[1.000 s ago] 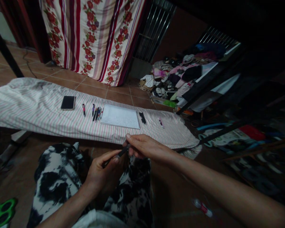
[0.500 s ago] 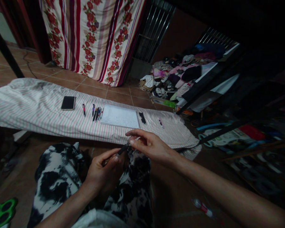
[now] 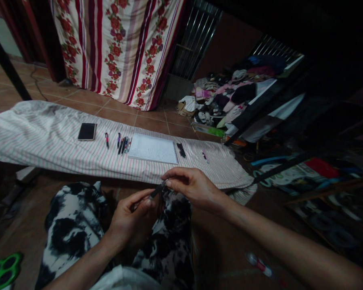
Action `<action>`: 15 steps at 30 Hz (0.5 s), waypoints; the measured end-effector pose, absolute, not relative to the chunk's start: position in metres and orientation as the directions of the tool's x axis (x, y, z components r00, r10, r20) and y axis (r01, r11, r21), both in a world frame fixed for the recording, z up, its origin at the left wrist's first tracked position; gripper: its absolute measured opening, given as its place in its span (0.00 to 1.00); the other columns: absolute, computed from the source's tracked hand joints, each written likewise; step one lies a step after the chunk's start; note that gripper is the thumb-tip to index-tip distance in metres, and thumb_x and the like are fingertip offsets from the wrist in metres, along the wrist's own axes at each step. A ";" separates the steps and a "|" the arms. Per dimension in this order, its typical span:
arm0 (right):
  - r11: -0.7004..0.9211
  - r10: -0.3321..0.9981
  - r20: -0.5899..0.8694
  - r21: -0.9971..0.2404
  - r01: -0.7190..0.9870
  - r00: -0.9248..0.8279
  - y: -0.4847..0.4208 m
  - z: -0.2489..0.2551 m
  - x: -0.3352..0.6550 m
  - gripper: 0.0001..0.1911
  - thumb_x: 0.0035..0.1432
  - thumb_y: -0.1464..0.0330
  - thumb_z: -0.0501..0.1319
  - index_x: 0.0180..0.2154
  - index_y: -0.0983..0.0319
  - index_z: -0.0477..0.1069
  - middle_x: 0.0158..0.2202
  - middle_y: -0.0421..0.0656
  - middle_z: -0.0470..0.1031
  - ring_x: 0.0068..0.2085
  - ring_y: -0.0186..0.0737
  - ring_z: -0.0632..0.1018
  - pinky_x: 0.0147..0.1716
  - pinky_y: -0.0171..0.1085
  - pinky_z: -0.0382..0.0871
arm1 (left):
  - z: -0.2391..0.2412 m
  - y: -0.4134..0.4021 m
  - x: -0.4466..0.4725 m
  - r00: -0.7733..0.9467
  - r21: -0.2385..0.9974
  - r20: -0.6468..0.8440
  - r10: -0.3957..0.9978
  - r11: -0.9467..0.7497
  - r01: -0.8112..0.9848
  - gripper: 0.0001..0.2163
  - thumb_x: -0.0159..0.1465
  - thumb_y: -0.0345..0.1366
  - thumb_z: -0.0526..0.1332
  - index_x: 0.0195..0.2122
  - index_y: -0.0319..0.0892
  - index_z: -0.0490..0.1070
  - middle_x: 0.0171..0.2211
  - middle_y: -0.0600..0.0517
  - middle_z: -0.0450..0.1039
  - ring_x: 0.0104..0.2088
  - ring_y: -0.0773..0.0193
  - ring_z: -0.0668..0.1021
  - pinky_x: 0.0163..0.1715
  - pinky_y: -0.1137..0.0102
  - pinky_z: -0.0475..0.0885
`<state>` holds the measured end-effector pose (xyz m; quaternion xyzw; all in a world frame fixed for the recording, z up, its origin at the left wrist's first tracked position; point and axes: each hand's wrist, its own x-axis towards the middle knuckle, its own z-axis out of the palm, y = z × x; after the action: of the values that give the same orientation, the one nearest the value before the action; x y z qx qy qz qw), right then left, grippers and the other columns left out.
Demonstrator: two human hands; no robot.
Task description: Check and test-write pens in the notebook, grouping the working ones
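Lower centre: your left hand (image 3: 126, 216) pinches one apparent pen (image 3: 156, 191), long axis rising rightward; your right hand (image 3: 196, 188) pinches its upper end.

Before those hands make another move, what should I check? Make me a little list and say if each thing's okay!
1. Left hand gripping the dark pen-like object: ok.
2. Right hand at the object's far end: ok.
3. Right fingers pinching it firmly: cannot tell; the contact is too small and dark.
4. Spiral notebook lying flat, page up, on the striped cloth: ok.
5. All loose pens in one bunch: not ok; several pens lie left of the notebook, black pens and a pink-and-white pen right.
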<state>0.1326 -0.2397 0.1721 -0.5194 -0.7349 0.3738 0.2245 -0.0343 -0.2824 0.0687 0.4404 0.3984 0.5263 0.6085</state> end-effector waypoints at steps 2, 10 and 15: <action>0.183 0.927 -0.063 -0.784 0.593 -0.370 -0.240 0.173 0.133 0.07 0.51 0.72 0.58 0.34 0.63 0.73 0.31 0.41 0.76 0.33 0.34 0.75 0.33 0.33 0.67 | 0.069 -0.282 -0.034 0.137 0.943 -0.032 0.990 0.075 -0.323 0.14 0.52 0.38 0.65 0.40 0.41 0.77 0.23 0.53 0.75 0.22 0.71 0.71 0.24 0.77 0.67; 0.059 0.919 -0.181 -0.815 0.577 -0.350 -0.244 0.177 0.131 0.08 0.52 0.71 0.57 0.34 0.64 0.73 0.23 0.38 0.72 0.25 0.31 0.73 0.24 0.30 0.65 | 0.071 -0.282 -0.032 0.189 0.913 -0.070 0.979 0.139 -0.383 0.13 0.51 0.39 0.66 0.37 0.41 0.77 0.29 0.50 0.78 0.30 0.65 0.77 0.37 0.72 0.71; 0.183 0.911 -0.122 -0.735 0.652 -0.393 -0.245 0.178 0.133 0.08 0.52 0.71 0.58 0.34 0.63 0.74 0.24 0.39 0.74 0.27 0.32 0.74 0.27 0.30 0.64 | 0.064 -0.280 -0.033 0.171 0.950 -0.031 0.985 0.082 -0.301 0.16 0.52 0.40 0.65 0.41 0.40 0.76 0.29 0.50 0.77 0.30 0.64 0.77 0.37 0.70 0.71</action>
<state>0.1334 -0.2454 0.1782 -0.5220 -0.7488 0.3688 0.1753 -0.0328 -0.2800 0.0645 0.4412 0.3876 0.5141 0.6251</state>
